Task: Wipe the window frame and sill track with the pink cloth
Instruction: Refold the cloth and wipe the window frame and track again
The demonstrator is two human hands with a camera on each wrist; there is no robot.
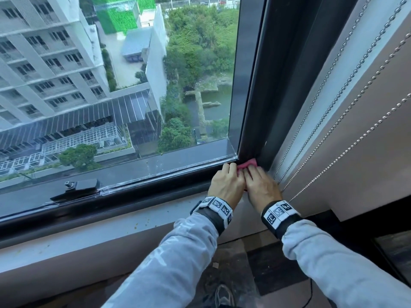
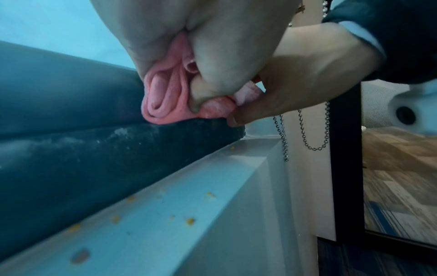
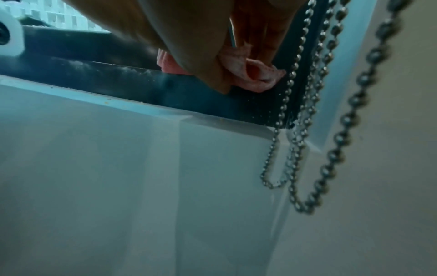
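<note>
A bunched pink cloth [image 1: 247, 164] sits in the bottom right corner of the dark window frame [image 1: 280, 90], where the upright meets the sill track [image 1: 155, 185]. My left hand [image 1: 226, 183] and right hand [image 1: 260, 185] lie side by side on it, and most of the cloth is hidden under them. In the left wrist view the pink cloth [image 2: 165, 100] is folded in my left hand's grip, thumb curled into it, resting on the dusty dark track [image 2: 94, 149]. In the right wrist view my right hand's fingers [image 3: 208, 61] pinch the cloth [image 3: 250, 72] against the corner.
Bead chains [image 1: 333, 103] of a blind hang just right of my hands along the beige wall [image 1: 367, 130]. A dark latch [image 1: 82, 185] sits on the frame to the left. The pale sill ledge [image 1: 111, 227] carries yellow crumbs. A shoe [image 1: 224, 295] stands on the floor below.
</note>
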